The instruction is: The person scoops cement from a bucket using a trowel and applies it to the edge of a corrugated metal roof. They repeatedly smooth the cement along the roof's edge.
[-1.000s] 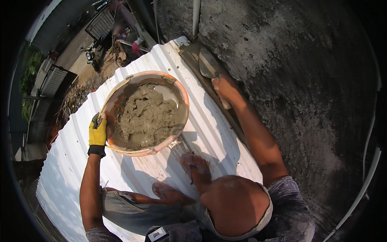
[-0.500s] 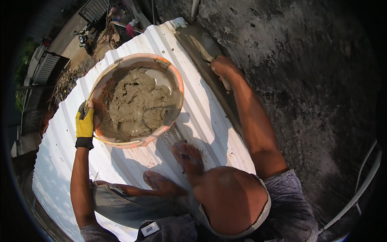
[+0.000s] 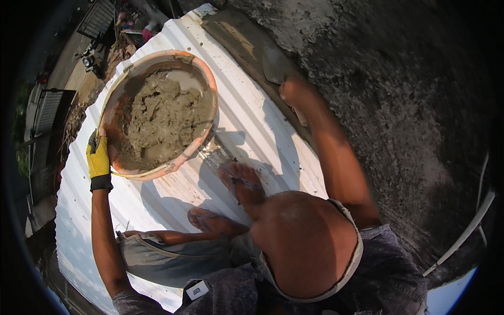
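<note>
My left hand (image 3: pixel 98 160), in a yellow glove with a dark cuff, is closed on the rim of an orange bucket (image 3: pixel 207 79). Wet grey-brown mortar (image 3: pixel 163 113) fills part of the bucket, with watery patches on its surface. On the right, my bare right hand (image 3: pixel 296 94) is wrapped round the handle of a trowel. The trowel blade (image 3: pixel 275 64) lies against a strip of smoothed mortar (image 3: pixel 231 29) where the metal sheeting meets the wall. The handle's butt end shows below the fist.
White corrugated roofing sheet (image 3: pixel 252 123) lies under the bucket and my sandalled feet (image 3: pixel 241 181). A rough dark wall (image 3: pixel 394 115) rises along the right, with a pale pipe (image 3: pixel 462 236) near it. Beyond the roof's left edge, a motorbike (image 3: pixel 89 63) stands on lower ground.
The view has shifted, so the bucket sits further up and left. My right hand has slid the trowel down along the mortar strip, and its blade now appears flatter. My left hand keeps its hold.
</note>
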### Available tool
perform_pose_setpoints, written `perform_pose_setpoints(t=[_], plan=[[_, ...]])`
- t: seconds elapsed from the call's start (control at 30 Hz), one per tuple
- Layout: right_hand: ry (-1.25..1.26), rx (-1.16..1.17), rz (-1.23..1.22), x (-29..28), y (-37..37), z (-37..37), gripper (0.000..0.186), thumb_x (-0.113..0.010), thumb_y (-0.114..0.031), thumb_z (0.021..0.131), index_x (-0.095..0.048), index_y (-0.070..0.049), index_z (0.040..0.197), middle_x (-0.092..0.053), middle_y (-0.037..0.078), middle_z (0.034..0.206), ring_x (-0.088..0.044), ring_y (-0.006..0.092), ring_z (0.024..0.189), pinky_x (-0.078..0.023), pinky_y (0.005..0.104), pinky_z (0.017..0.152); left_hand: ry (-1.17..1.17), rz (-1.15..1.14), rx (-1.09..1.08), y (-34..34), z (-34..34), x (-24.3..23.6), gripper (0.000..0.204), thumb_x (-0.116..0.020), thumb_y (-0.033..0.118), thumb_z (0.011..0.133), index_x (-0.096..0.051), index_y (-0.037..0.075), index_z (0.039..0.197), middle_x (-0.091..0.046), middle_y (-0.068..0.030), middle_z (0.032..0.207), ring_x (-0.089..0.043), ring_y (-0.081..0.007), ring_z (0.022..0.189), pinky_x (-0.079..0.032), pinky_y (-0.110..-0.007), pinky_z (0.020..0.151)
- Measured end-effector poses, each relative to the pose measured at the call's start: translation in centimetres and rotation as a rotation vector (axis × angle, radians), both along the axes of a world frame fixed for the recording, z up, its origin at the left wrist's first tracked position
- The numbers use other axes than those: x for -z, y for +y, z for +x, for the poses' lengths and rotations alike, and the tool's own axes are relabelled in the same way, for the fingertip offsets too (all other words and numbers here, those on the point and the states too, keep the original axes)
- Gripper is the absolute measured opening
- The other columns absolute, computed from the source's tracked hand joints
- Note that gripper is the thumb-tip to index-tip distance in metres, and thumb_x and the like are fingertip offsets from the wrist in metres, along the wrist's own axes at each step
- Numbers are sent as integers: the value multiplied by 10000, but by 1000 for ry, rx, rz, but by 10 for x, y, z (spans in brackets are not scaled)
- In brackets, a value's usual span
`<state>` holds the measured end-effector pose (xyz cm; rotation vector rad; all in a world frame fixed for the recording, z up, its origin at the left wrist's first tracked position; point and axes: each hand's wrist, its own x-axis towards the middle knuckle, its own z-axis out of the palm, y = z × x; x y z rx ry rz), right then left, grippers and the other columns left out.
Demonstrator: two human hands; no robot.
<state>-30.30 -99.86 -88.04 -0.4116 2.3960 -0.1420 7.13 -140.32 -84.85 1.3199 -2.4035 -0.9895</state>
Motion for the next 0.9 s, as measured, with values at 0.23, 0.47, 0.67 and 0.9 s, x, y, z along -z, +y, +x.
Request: perform_pose_setpoints(t=[0.23, 0.47, 0.67, 0.9], plan=[[21, -229, 167, 13, 90, 22, 323, -494, -244, 933, -624, 30, 1045, -647, 256, 909, -638, 361, 840, -501, 446, 754, 72, 80, -29, -4, -3, 8, 433, -606, 335, 959, -602, -19, 1208, -642, -47, 984, -551, -129, 860, -462, -266, 782], [82, 208, 193, -88, 154, 108, 354, -471, -254, 943, -569, 38, 1117, -637, 325, 967, -615, 482, 948, -468, 524, 875, 99, 15, -18, 13, -25, 2, 447, -613, 359, 948, -610, -19, 1188, -675, -139, 1029, -611, -195, 941, -477, -322, 853], [200, -8, -354, -50, 49, 41, 339, -471, -273, 958, -596, 43, 973, -616, 264, 755, -620, 410, 687, -485, 481, 647, 109, 45, -85, 18, -24, -8, 472, -633, 374, 938, -609, -32, 1179, -668, -115, 1015, -592, -169, 915, -478, -298, 844], [15, -6, -278, -11, -58, -46, 375, -435, -271, 970, -567, 69, 885, -587, 165, 624, -606, 270, 460, -491, 422, 482, 144, 93, -105, 20, -26, -5, 437, -649, 308, 936, -592, -36, 1200, -652, -75, 1026, -571, -123, 934, -472, -259, 841]])
